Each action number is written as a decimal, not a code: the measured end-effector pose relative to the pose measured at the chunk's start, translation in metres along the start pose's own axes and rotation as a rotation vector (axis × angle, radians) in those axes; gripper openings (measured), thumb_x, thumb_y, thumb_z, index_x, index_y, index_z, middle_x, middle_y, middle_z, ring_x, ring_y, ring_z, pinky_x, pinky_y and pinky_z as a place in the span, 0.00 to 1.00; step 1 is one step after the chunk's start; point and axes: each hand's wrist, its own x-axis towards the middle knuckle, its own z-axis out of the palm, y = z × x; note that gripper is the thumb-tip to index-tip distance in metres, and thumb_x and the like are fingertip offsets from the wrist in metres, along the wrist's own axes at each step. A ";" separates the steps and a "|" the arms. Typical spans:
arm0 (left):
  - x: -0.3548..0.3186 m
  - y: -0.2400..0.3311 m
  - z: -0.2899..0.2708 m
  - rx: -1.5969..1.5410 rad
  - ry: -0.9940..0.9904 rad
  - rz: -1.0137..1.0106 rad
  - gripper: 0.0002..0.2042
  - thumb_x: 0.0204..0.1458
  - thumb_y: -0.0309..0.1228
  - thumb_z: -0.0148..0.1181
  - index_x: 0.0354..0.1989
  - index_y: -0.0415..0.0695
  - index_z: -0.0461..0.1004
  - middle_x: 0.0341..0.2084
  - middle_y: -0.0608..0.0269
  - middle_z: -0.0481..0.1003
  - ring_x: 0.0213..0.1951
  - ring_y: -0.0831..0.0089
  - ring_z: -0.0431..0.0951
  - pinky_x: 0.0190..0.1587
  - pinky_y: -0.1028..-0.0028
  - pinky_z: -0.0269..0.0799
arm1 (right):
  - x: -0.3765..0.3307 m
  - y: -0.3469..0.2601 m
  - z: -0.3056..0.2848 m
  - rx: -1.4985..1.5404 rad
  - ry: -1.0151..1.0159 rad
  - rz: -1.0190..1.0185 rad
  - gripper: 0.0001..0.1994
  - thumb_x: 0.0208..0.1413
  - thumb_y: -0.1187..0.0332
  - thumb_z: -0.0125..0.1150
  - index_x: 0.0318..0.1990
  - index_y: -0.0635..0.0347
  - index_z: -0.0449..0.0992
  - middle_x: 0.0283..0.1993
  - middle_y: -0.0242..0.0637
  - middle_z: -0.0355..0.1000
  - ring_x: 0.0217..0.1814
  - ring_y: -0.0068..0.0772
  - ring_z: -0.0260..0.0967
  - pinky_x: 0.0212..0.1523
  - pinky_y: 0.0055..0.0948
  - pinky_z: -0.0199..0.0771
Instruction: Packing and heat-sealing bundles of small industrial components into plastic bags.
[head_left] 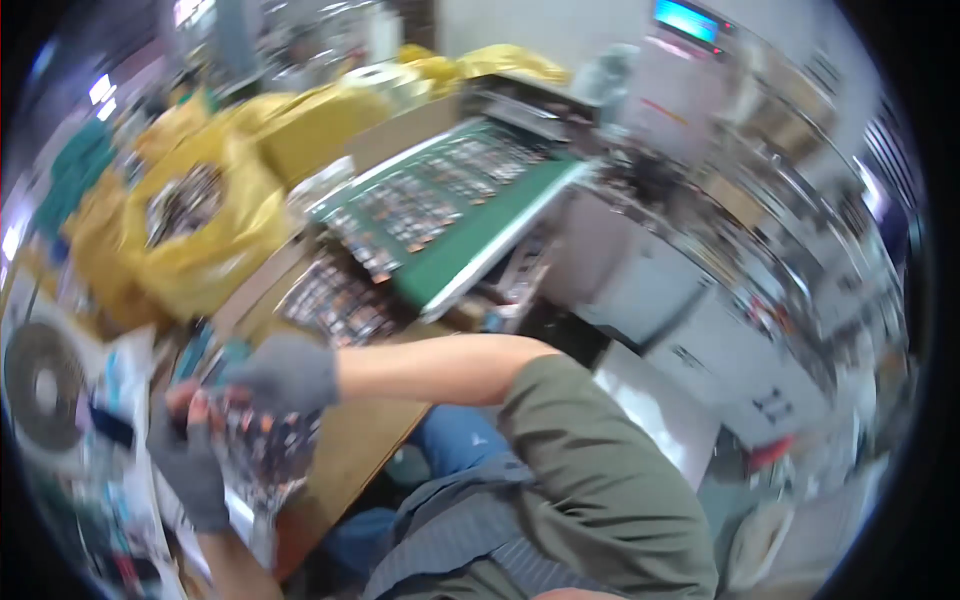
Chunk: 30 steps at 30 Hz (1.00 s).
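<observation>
A brown desk [352, 455] stood before us in a cluttered workroom. At its near left was a clear packet [268, 445] of dark and orange pieces. Our gloved left hand [190, 465] and right hand [285, 375] met at its far edge, fingers bent; blur kept us from telling whether they grasped it. Farther off lay similar packets [340, 305], a green conveyor [485, 215] and, left, a yellow bag [205, 280].
</observation>
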 end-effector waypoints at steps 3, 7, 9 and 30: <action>0.008 -0.032 0.000 -0.281 -0.290 -0.075 0.33 0.35 0.31 0.69 0.54 0.39 0.65 0.48 0.56 0.67 0.50 0.65 0.66 0.52 0.68 0.63 | 0.020 0.009 -0.006 0.444 -0.096 0.345 0.13 0.57 0.60 0.54 0.44 0.58 0.74 0.26 0.38 0.74 0.28 0.26 0.76 0.29 0.32 0.73; -0.009 -0.120 0.016 0.271 -0.003 -0.280 0.30 0.35 0.43 0.69 0.47 0.37 0.72 0.38 0.54 0.75 0.41 0.65 0.73 0.45 0.68 0.68 | 0.036 0.090 0.068 -0.336 -0.221 0.083 0.07 0.55 0.61 0.53 0.36 0.51 0.72 0.27 0.39 0.74 0.25 0.47 0.72 0.26 0.40 0.70; -0.016 -0.191 0.021 0.010 0.122 -0.322 0.28 0.35 0.43 0.70 0.44 0.37 0.74 0.36 0.55 0.76 0.39 0.67 0.74 0.43 0.69 0.69 | 0.056 0.144 0.101 -0.400 -0.194 0.256 0.15 0.54 0.55 0.53 0.44 0.51 0.68 0.27 0.44 0.73 0.29 0.52 0.72 0.29 0.44 0.70; 0.018 -0.250 -0.031 0.639 0.371 -0.654 0.34 0.41 0.47 0.68 0.48 0.31 0.68 0.45 0.49 0.73 0.44 0.66 0.73 0.47 0.69 0.67 | 0.086 0.228 0.216 -0.418 -0.090 0.490 0.10 0.51 0.60 0.51 0.30 0.55 0.72 0.30 0.43 0.71 0.31 0.51 0.70 0.32 0.46 0.70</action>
